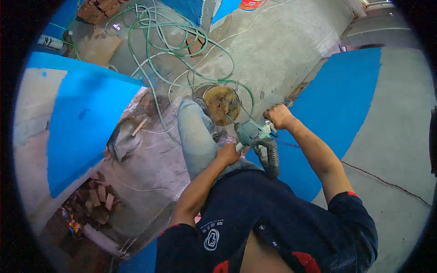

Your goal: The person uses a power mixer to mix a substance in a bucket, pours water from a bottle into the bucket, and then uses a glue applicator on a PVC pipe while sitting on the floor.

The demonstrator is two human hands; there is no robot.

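With both hands I hold a green power tool [252, 133] in front of my body, close to the blue-painted wall on my right. My left hand [228, 154] is closed round a pale handle on its near left side. My right hand [280, 116] grips its far right end, by the wall. A black ribbed hose [271, 159] hangs from the tool toward my waist. Beyond it stands a round bucket [222, 105] with a yellowish-brown, dirty top, and a thin line runs from there toward the tool. The tool's working end is not clear.
Coiled green hose [182, 45] and a white cable sprawl over the floor ahead. To my left, a hammer [140, 126] lies on a grey sack [124, 142] beside a blue-painted wall [82, 123]. Broken bricks [101, 199] are heaped at lower left. A twisted cord [387, 182] runs right.
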